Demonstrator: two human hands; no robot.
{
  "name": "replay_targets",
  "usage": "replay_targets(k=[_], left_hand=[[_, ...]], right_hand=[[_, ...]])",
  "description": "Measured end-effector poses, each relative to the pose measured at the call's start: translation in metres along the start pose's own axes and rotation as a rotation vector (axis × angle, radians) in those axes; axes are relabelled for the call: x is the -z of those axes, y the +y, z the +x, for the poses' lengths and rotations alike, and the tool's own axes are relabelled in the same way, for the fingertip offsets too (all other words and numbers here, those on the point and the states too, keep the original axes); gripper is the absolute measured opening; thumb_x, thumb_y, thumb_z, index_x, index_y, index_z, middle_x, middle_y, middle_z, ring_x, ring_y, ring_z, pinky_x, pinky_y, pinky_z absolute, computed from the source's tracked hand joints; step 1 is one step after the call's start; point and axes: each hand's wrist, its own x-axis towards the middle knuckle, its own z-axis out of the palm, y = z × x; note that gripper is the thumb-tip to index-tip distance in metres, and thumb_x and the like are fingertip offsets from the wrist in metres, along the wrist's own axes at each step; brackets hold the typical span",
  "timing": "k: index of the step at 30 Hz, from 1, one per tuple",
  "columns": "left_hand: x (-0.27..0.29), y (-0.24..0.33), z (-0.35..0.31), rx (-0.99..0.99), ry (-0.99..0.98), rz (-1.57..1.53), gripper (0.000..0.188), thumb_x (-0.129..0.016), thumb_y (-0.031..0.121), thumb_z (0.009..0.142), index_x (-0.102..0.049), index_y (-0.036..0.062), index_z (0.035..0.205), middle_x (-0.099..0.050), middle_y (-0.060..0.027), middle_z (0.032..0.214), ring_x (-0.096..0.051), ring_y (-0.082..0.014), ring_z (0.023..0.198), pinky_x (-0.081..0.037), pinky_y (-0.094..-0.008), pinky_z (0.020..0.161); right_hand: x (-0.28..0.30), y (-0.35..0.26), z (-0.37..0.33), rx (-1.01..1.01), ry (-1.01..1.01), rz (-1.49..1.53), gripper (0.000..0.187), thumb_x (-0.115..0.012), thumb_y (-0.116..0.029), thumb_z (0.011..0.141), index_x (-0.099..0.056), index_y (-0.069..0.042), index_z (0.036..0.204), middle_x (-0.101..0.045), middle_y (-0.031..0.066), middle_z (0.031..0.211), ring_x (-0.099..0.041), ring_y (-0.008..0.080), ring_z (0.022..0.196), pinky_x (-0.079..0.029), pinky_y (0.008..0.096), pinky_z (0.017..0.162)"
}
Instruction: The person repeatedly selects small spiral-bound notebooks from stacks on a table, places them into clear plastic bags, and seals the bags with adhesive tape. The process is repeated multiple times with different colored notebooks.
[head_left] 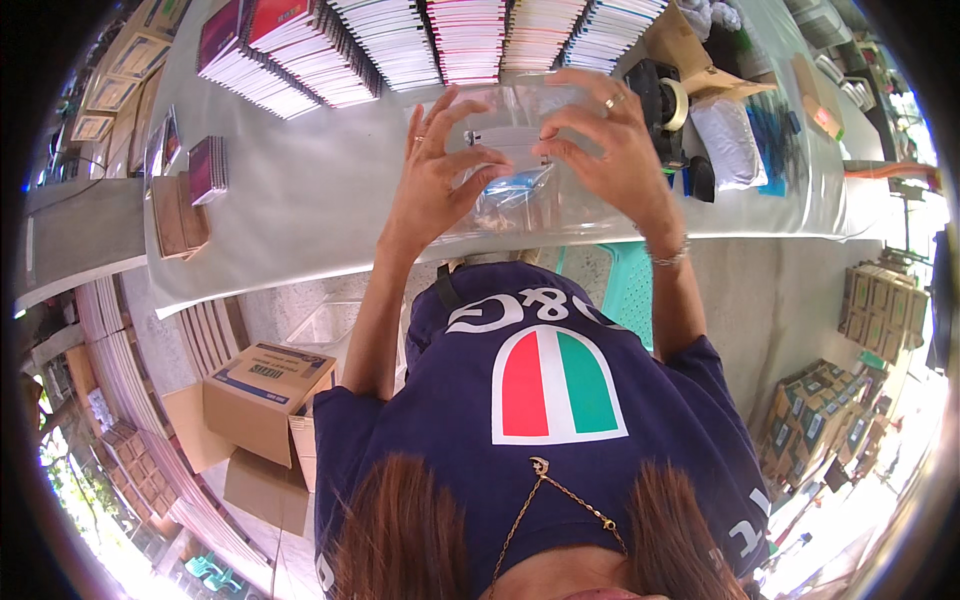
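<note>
At the near edge of the table, my left hand and my right hand face each other with a small gap between. Thumb and forefinger of each come together in a pinch at a clear plastic film, which is glossy and hard to outline. Between the fingertips lies a pale flat piece with small dark bits at its ends; what it is I cannot make out. A blue patch shows under the film, just below my fingertips.
Stacks of spiral-bound notebooks line the far side. A tape dispenser, a white pouch and an opened carton are at right. One small notebook sits left. Below stand a cardboard box and a green stool.
</note>
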Motion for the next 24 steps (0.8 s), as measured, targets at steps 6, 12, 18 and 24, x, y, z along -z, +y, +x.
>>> replay_targets(k=[6, 12, 18, 24], left_hand=[[0.011, 0.012, 0.005, 0.018, -0.078, 0.092, 0.029, -0.084, 0.034, 0.065, -0.074, 0.0207, 0.088, -0.046, -0.0019, 0.138, -0.027, -0.0294, 0.142, -0.015, -0.0574, 0.116], [0.018, 0.033, 0.015, 0.078, 0.044, -0.024, 0.030, -0.083, 0.032, 0.066, -0.072, 0.0191, 0.090, -0.049, -0.0029, 0.134, -0.031, -0.0297, 0.140, -0.014, -0.0559, 0.116], [-0.004, 0.016, 0.004, -0.010, 0.060, 0.116, 0.043, -0.086, 0.030, 0.062, -0.070, 0.0169, 0.099, -0.052, -0.0061, 0.129, -0.037, -0.0317, 0.135, -0.024, -0.0514, 0.113], [-0.014, 0.016, -0.036, 0.261, 0.331, -0.192, 0.071, -0.090, 0.029, 0.060, -0.057, 0.0090, 0.121, -0.052, -0.0131, 0.123, -0.048, -0.0326, 0.120, -0.040, -0.0431, 0.102]], right_hand=[[-0.021, 0.027, -0.014, 0.044, -0.233, -0.284, 0.024, -0.078, -0.023, 0.072, -0.068, -0.014, 0.092, -0.048, 0.0070, 0.136, -0.041, 0.0315, 0.128, -0.028, 0.0487, 0.108], [0.017, 0.008, 0.001, -0.033, -0.031, -0.136, 0.025, -0.077, -0.020, 0.073, -0.068, -0.015, 0.096, -0.042, 0.0075, 0.140, -0.034, 0.0299, 0.133, -0.026, 0.0477, 0.109], [0.007, 0.022, -0.005, -0.015, 0.020, 0.057, 0.014, -0.073, -0.012, 0.077, -0.068, -0.010, 0.090, -0.056, 0.0100, 0.124, -0.048, 0.0270, 0.121, -0.036, 0.0422, 0.102], [-0.024, 0.060, -0.061, -0.246, 0.165, 0.275, 0.035, -0.075, -0.010, 0.075, -0.064, -0.008, 0.108, -0.057, 0.0123, 0.120, -0.050, 0.0287, 0.118, -0.040, 0.0407, 0.099]])
